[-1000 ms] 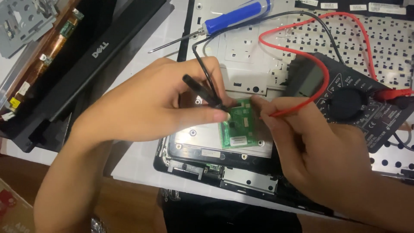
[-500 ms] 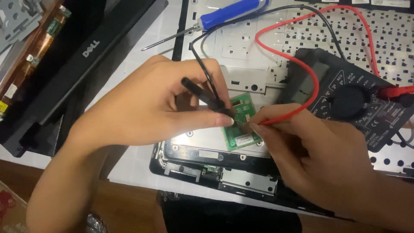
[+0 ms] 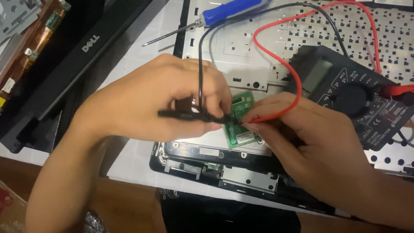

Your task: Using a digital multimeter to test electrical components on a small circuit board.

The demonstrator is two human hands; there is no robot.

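Head view, multimeter (image 3: pixel 353 95) beside circuit board (image 3: pixel 241 123), screwdriver (image 3: pixel 215 15) behind

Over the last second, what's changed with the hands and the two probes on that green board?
The left hand tipped its black probe from slanting to nearly level, the tip at the green circuit board. The right hand slid a little left with the red probe toward the board's middle. Neither hand let go. The multimeter and blue screwdriver stayed put.

circuit board (image 3: pixel 241 123) on laptop base (image 3: pixel 224 170), multimeter (image 3: pixel 353 92) right, screwdriver (image 3: pixel 207 19) behind, screen bezel (image 3: pixel 73 60) left
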